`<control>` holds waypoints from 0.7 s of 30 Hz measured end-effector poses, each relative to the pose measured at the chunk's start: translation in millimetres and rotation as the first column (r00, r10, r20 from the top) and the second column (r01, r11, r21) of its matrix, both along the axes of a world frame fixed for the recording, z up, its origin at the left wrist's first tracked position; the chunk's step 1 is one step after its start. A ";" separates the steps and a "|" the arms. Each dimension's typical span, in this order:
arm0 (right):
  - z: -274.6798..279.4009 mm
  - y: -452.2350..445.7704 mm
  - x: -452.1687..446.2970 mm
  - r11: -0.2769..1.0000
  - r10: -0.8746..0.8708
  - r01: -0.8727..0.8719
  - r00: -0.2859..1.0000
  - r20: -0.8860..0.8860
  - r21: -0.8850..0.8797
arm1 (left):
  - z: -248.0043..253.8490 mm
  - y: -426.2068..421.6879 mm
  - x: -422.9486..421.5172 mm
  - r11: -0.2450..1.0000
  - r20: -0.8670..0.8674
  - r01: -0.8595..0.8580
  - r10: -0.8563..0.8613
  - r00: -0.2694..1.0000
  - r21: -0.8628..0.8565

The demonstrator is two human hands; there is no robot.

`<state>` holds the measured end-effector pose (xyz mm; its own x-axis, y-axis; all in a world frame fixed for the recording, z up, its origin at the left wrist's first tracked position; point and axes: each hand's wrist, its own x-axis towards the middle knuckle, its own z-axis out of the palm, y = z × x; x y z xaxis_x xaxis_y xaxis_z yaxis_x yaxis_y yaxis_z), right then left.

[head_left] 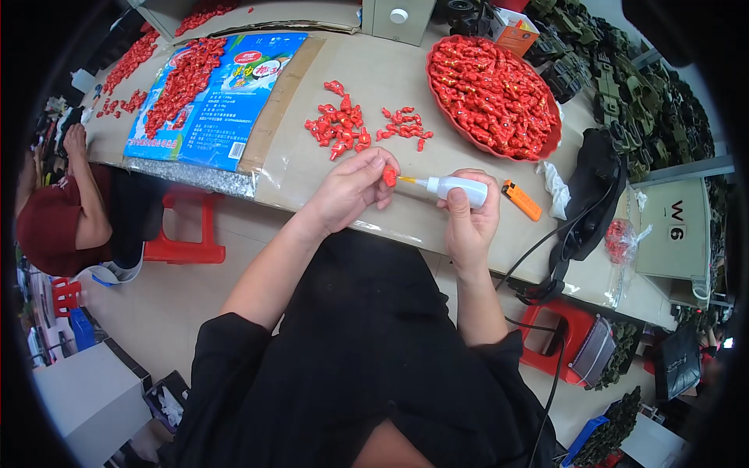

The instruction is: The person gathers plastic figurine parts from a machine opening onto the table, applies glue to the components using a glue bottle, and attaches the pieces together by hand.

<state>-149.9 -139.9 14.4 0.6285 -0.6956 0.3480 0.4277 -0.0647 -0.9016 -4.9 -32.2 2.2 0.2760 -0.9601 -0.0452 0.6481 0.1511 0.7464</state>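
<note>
Between the thumb and fingers of my left hand (355,187) is a small red figurine (389,175). My right hand (474,222) grips a white squeeze bottle (460,189) lying nearly sideways. Its thin yellow nozzle (409,180) points left, with the tip at or very close to the figurine; whether they touch I cannot tell. Just beyond my left hand lies a loose pile of red pieces (339,121), and a smaller group of red pieces (404,123) is to its right. An orange lighter (521,200) rests on the table right of my right hand.
A red tray (442,105) heaped with red figurines stands at the back right. Crumpled white tissue (555,189) and a black bag (597,191) with a cable lie right. A blue printed carton sheet (257,101) holds more pieces at left, where another person (66,210) sits.
</note>
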 end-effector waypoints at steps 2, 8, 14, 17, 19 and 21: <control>0.1 0.4 -0.1 1.000 -0.002 0.003 1.000 0.004 -0.010 | -0.3 0.0 -0.4 1.000 0.011 -0.005 0.005 1.000 -0.005; 1.1 0.2 -1.7 0.999 -0.028 0.028 1.000 0.009 -0.043 | -1.0 0.6 -2.4 0.999 0.047 -0.031 0.031 0.998 -0.008; -0.8 1.5 -2.0 0.989 -0.057 0.050 0.997 -0.045 -0.138 | -1.8 0.8 -3.4 0.999 0.081 -0.032 0.032 0.996 0.004; -0.2 1.5 -3.1 0.980 -0.071 0.059 0.996 -0.058 -0.188 | -1.9 0.9 -3.5 1.000 0.085 -0.031 0.031 0.996 -0.002; -2.2 0.6 -4.0 0.975 -0.084 0.071 0.995 -0.051 -0.212 | -1.7 0.6 -3.3 1.000 0.083 -0.028 0.029 0.996 -0.008; 1.2 -0.2 -5.2 0.999 -0.049 0.049 0.998 0.042 -0.006 | -1.3 1.0 -2.8 1.000 0.079 -0.025 0.025 0.997 -0.012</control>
<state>-155.1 -140.1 15.6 0.5786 -0.7224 0.3787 0.4615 -0.0928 -0.8822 -7.7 -31.2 0.9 0.3022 -0.9532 -0.0116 0.5829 0.1752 0.7934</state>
